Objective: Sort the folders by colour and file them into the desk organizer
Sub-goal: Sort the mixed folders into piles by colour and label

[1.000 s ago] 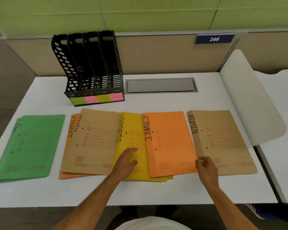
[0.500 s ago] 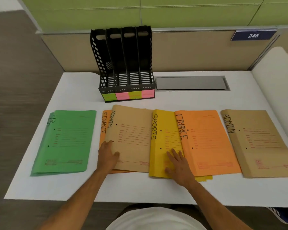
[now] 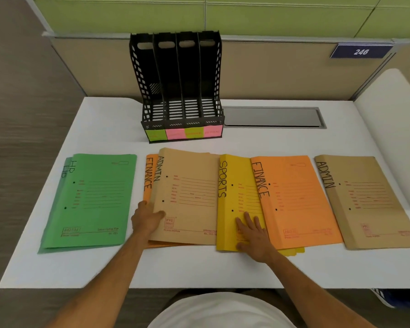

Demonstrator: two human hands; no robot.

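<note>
Folders lie in a row on the white desk [image 3: 104,268]: green HR folders [image 3: 88,200], a brown ADMIN folder [image 3: 189,192] over an orange FINANCE folder [image 3: 149,183], a yellow SPORTS folder [image 3: 232,185], a second orange FINANCE folder [image 3: 296,200] and a second brown ADMIN folder [image 3: 365,200]. My left hand [image 3: 147,218] grips the left edge of the middle brown folder, thumb on top. My right hand [image 3: 253,235] presses flat on the yellow folder. The black desk organizer [image 3: 180,86] stands behind, its four slots labelled with coloured notes.
A metal cable hatch [image 3: 272,117] is set into the desk right of the organizer. A beige partition with plate 246 [image 3: 361,52] closes the back. A white curved divider [image 3: 388,102] stands at the right edge. Floor lies to the left.
My left hand moved from the yellow folder to the brown folder's left edge. My right hand left the far-right brown folder's corner and now lies on the yellow folder. The view shifted left.
</note>
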